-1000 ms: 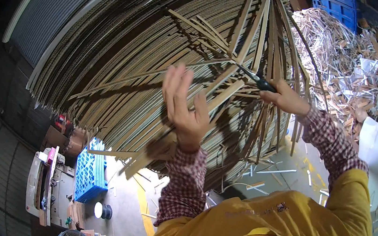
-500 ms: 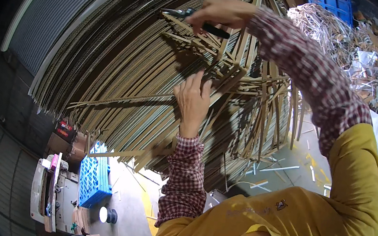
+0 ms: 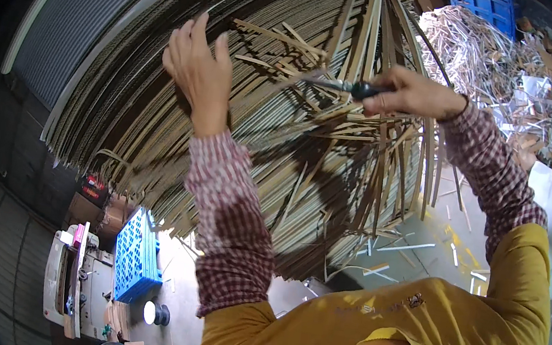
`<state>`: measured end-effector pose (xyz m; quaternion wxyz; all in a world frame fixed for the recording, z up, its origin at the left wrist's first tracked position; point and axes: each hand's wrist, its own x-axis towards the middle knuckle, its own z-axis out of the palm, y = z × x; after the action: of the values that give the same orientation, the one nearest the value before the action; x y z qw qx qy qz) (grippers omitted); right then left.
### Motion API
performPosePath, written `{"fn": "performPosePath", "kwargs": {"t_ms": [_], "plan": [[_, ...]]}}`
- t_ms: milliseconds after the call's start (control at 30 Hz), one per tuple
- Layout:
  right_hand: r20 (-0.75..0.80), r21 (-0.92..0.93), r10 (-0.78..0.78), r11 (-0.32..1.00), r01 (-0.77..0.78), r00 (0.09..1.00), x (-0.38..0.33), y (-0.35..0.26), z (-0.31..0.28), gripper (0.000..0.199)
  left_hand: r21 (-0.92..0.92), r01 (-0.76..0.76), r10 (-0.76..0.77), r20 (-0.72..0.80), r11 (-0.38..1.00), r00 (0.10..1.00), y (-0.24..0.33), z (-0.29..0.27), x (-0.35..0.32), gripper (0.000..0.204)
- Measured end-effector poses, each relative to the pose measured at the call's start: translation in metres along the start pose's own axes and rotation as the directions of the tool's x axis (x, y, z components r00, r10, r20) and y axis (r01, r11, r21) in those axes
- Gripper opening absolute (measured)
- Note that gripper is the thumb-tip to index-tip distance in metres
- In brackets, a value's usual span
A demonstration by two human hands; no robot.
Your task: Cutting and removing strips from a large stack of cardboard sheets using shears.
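Note:
My left hand [image 3: 199,66] is raised over the left part of a big stack of cardboard sheets [image 3: 140,125]. Its fingers and thumb are spread, with nothing in them. In my right hand [image 3: 410,92] is a dark-handled tool that looks like pliers [image 3: 342,86], its narrow metal end pointing left over the stack. Motion blurs this end. Loose cardboard strips [image 3: 282,37] lie criss-cross beneath the tool. More long strips [image 3: 388,155] hang down over the stack's right side, below my right hand.
A heap of shredded strips [image 3: 468,65] fills the far right, with a blue crate [image 3: 485,8] behind. Cut pieces litter the floor [image 3: 414,224]. At lower left stand blue plastic pallets [image 3: 134,258] and a pale machine [image 3: 94,281]. Corrugated grey sheeting [image 3: 95,19] borders the stack.
My left hand has left the strips in the middle and moved up and left, fingers opening. My right hand has come right and nearer with the pliers. Several strips under my hands have shifted.

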<state>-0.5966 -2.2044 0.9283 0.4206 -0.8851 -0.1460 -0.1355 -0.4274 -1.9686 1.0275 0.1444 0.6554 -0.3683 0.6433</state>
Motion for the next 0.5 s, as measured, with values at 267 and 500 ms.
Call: {"fn": "performPosePath", "kwargs": {"t_ms": [267,500], "plan": [[0.16,-0.094,-0.061,0.993,0.077,0.985,-0.019,-0.04,-0.017,0.044,0.245,-0.236,0.19,0.196,0.94,0.962,-0.015,0.04,0.02,0.013],[-0.241,-0.132,-0.092,0.989,0.061,0.966,0.052,-0.06,-0.039,0.042,-0.338,0.021,0.133,0.426,0.941,0.895,0.102,0.051,-0.117,0.018]]}}
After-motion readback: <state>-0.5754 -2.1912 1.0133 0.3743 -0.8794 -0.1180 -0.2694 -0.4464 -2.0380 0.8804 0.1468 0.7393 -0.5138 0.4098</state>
